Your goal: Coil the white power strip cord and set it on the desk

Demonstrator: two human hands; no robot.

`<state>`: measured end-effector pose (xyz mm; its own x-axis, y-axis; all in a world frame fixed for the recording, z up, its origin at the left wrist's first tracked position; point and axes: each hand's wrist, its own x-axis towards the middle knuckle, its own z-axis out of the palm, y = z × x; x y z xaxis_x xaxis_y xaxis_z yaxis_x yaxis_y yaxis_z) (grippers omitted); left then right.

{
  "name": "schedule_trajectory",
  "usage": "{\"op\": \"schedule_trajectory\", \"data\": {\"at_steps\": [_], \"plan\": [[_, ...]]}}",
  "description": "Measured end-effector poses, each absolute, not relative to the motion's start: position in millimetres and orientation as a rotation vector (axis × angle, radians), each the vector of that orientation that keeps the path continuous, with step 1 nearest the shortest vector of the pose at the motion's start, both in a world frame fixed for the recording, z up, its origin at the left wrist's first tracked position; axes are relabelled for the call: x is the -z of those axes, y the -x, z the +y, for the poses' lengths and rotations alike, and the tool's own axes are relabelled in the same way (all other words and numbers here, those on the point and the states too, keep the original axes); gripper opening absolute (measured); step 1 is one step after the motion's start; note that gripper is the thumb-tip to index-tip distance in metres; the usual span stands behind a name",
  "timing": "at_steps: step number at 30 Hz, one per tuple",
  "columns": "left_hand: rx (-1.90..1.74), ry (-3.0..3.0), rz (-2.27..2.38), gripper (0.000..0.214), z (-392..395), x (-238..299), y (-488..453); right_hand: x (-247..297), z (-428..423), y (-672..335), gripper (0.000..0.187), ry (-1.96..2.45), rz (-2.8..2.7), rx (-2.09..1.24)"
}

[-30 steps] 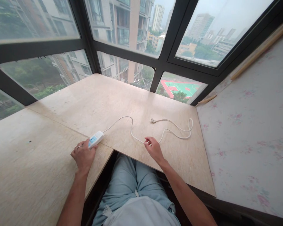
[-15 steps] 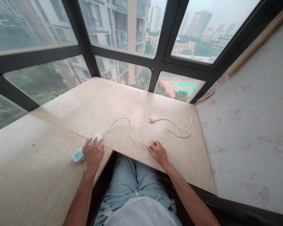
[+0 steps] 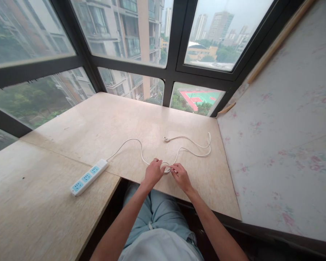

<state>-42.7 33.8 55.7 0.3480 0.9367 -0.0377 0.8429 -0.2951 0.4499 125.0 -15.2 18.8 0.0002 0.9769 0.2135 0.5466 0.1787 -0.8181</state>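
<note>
A white power strip [image 3: 89, 176] with blue socket faces lies at a slant on the left part of the tabletop. From its far end a white power cord [image 3: 137, 140] curves right to a small loop near the front edge. My left hand [image 3: 153, 172] is at the left side of this loop, thumb and fingers closed on the cord. On the loop's right side, my right hand [image 3: 181, 177] pinches the cord between thumb and fingertips. Beyond the hands, the cord bends right and doubles back to its plug [image 3: 166, 139], which rests on the table.
The beige tabletop [image 3: 119, 116] runs back to dark-framed windows [image 3: 172, 54]. A floral-papered wall [image 3: 274, 145] bounds it on the right. A seam crosses the left part of the table, and a front cut-out surrounds my legs [image 3: 163, 214].
My left hand has left the power strip and moved right to the cord loop beside my right hand. The whole view has shifted slightly; my right hand stays at the loop.
</note>
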Motion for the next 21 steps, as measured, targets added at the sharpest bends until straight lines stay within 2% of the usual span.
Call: {"op": "schedule_trajectory", "data": {"at_steps": [4, 7, 10, 14, 21], "plan": [[-0.126, -2.232, 1.558, 0.019, 49, -58, 41, -3, -9, -145, 0.038, 1.542, -1.07, -0.892], [-0.172, -2.157, 1.518, 0.021, 55, -60, 41, 1, 2, -153, 0.05, 1.469, -0.75, -1.099], [-0.308, -2.024, 1.429, 0.021, 57, -65, 42, -6, 13, -154, 0.052, 1.338, -0.649, -1.19], [-0.494, -1.887, 1.324, 0.021, 58, -73, 45, -27, 26, -149, 0.05, 1.248, -0.642, -1.146], [-0.697, -1.726, 1.222, 0.021, 54, -91, 46, -66, 21, -148, 0.032, 1.103, -0.655, -1.158]]}}
